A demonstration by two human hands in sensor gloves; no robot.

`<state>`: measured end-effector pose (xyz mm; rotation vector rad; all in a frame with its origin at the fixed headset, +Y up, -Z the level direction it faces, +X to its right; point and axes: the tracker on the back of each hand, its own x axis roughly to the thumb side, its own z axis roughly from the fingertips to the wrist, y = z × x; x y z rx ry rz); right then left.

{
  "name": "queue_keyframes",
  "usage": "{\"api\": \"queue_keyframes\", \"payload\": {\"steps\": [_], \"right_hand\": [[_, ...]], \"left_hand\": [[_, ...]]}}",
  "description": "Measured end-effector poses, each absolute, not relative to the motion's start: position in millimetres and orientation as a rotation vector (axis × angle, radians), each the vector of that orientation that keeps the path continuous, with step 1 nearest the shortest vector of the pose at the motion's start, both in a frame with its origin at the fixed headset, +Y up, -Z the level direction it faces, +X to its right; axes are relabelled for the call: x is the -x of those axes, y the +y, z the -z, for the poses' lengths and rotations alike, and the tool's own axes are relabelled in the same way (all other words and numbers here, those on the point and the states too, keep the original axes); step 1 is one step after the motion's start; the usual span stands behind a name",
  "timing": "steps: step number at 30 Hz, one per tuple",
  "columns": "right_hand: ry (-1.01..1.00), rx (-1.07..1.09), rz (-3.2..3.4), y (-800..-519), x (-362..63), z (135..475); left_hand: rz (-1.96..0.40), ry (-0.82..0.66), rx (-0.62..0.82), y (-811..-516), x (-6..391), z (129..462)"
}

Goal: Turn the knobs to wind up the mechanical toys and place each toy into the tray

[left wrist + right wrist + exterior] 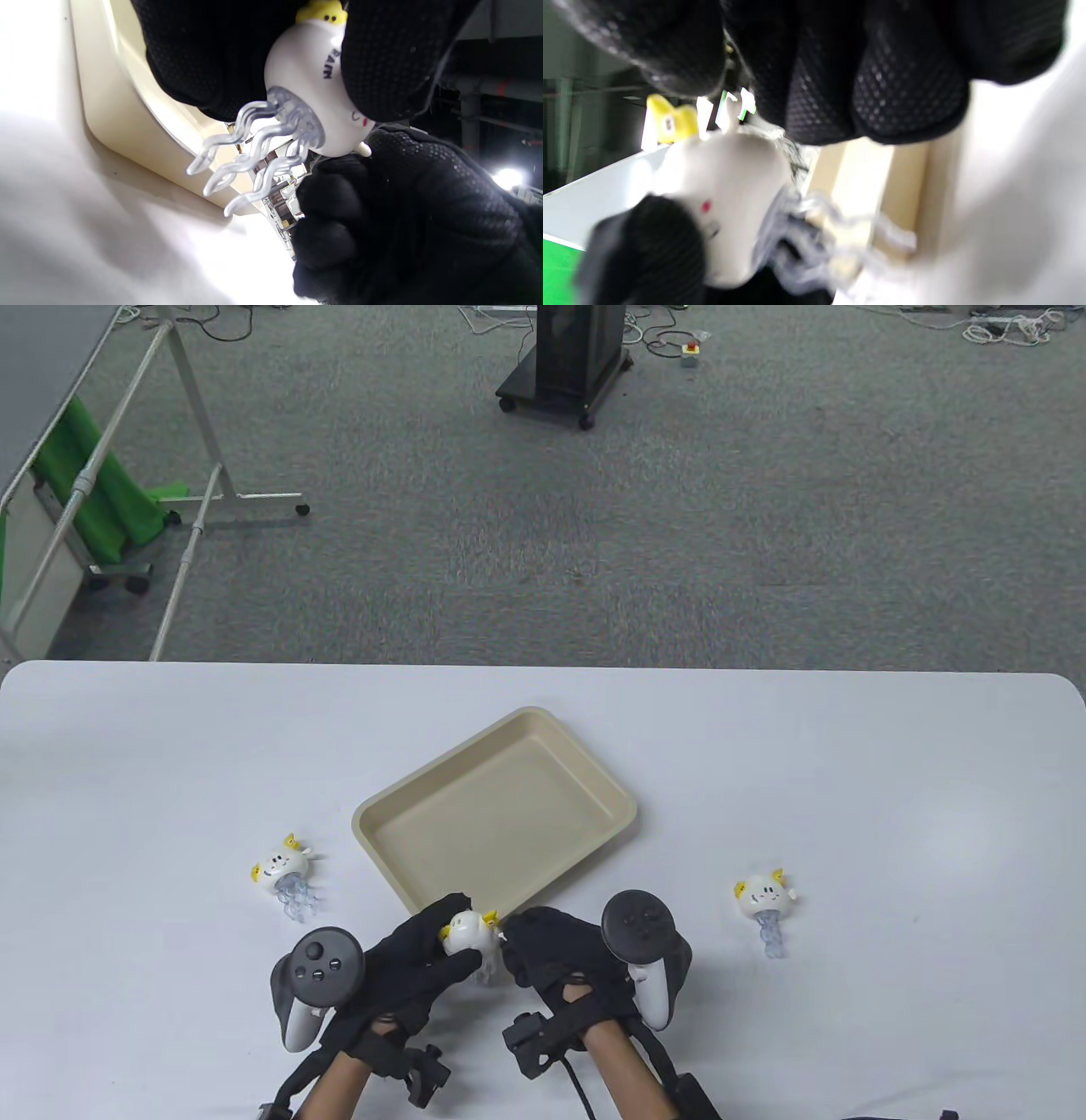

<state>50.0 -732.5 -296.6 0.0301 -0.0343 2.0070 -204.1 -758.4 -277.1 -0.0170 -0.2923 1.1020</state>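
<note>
A white jellyfish toy (467,935) with yellow horns and clear tentacles (254,152) is held above the table, just in front of the beige tray (501,814). My left hand (424,959) grips its round body (305,72) from both sides. My right hand (543,950) has its curled fingers (403,212) at the small white knob (364,149) on the toy's side. The right wrist view is blurred; the toy (725,182) shows under my right fingers (840,76). Two more jellyfish toys lie on the table, one on the left (287,875) and one on the right (764,903).
The white table (848,814) ends at a far edge, with grey carpet beyond. A black wheeled stand (567,364) and a metal frame with green cloth (110,500) stand on the floor, far from the hands.
</note>
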Motion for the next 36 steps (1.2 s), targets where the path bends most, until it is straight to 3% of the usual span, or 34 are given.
{"api": "queue_keyframes", "payload": {"steps": [7,14,25,30,33,36], "right_hand": [[-0.292,-0.378,-2.333,-708.1,-31.2,274.9],[-0.531,-0.604,-2.661,-705.7,-6.8,259.6],[-0.685,-0.619,-2.694,-707.9,1.0,255.6],[-0.851,-0.741,-2.75,-707.4,4.1,251.3],[-0.787,-0.726,-2.715,-706.0,1.5,254.4],[-0.562,-0.671,-2.623,-704.6,-6.2,263.3]], "left_hand": [[-1.145,-0.268,-0.008,-757.1,212.1,277.4],[-1.162,-0.268,-0.009,-757.1,213.3,277.0],[-1.163,-0.279,0.0,-757.7,211.5,276.3],[-1.18,-0.28,0.003,-757.9,211.7,276.0],[-1.179,-0.281,0.003,-757.7,212.0,275.9],[-1.166,-0.282,0.002,-757.7,211.9,276.0]]}}
